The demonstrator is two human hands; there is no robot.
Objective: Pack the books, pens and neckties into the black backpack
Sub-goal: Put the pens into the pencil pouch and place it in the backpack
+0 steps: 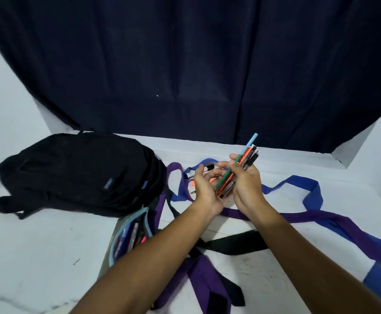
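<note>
Coloured pens (237, 172) bundled upright-tilted in right hand (247, 184) with fingers curled round them, left hand (204, 188) cupped loosely just beside, black backpack (78, 173) lying far left, neckties (298, 217) strewn beneath.

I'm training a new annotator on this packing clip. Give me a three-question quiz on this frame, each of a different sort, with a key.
1. True or false: the black backpack stands upright on the table.
2. Which hand grips the bundle of pens? A) left hand B) right hand C) neither
3. Fill in: the open pencil pouch lies just in front of the ____.

Key:
1. False; it lies on its side.
2. B; the right hand grips it, while the left hand is cupped open beside it.
3. Backpack.
</note>
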